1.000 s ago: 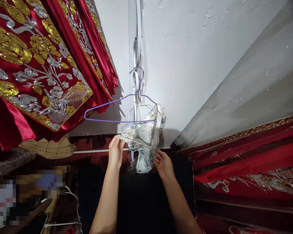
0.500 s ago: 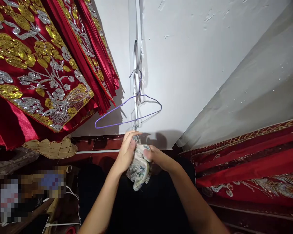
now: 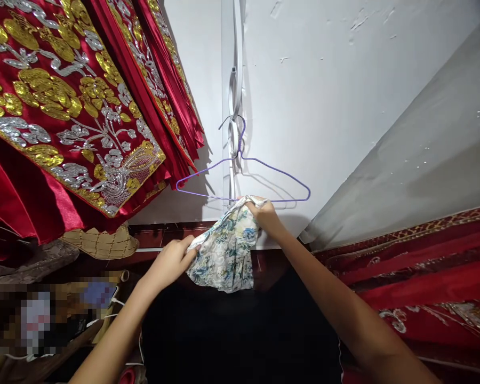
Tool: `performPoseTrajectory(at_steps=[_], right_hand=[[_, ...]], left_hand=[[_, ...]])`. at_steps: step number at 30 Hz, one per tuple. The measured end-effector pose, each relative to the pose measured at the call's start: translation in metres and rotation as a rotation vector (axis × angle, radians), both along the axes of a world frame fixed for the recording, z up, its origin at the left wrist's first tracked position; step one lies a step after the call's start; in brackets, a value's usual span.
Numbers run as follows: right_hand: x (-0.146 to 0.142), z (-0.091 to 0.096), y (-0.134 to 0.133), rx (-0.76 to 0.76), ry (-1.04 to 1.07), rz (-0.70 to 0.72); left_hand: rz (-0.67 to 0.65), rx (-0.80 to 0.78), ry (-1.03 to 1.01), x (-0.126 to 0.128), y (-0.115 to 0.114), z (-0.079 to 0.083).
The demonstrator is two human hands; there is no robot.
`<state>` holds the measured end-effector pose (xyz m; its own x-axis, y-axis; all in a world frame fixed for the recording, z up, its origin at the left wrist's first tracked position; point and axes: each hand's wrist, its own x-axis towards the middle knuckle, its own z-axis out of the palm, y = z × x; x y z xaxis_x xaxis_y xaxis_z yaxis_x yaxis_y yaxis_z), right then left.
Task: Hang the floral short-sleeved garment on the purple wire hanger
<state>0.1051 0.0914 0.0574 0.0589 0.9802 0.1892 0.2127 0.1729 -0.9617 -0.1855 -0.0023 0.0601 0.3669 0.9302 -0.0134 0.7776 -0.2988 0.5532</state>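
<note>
A white garment with a blue, green and yellow print [image 3: 226, 250] is spread between my two hands; its exact kind I cannot tell. My left hand [image 3: 172, 261] pinches the white edge at its left end, lower down. My right hand [image 3: 265, 214] grips the same edge at the upper right, close to the bottom bar of a purple hanger [image 3: 282, 172]. That hanger hangs by its hook from a white looped stand [image 3: 234, 136] against the wall. Cloth covers part of the bottom bar, and I cannot tell whether it touches it.
Red cloths with gold and silver sequins [image 3: 76, 106] hang at the upper left. Red embroidered fabric [image 3: 436, 266] and a grey sheer drape [image 3: 408, 154] are on the right. A cluttered shelf with white cables [image 3: 116, 301] stands at the lower left. Behind is a white wall [image 3: 324, 96].
The garment, bunched up before, is now stretched out. My left hand has moved left and down, my right hand up to the hanger. The hanger has turned to face me more squarely.
</note>
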Motion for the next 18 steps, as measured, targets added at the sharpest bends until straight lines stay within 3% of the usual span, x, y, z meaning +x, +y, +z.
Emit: performPoseTrajectory(at_steps=[4,8,11,14,18], right_hand=[[0.025,-0.001,-0.017,0.071,-0.11,0.02],[0.043,0.014,-0.038,0.089,-0.153,0.076],[0.038,0.024,-0.047,0.075,-0.109,0.091],[0.023,0.028,-0.055,0.029,-0.099,0.16],[0.017,0.028,-0.074,0.122,-0.186,0.205]], left_hand=[[-0.053,-0.093,0.148,-0.031,0.024,0.013],[-0.08,0.15,0.074,-0.038,0.045,0.043],[-0.057,0.397,-0.105,-0.02,0.053,0.073],[-0.09,0.499,-0.264,0.009,0.06,0.096],[-0.154,0.567,-0.239,0.036,0.079,0.104]])
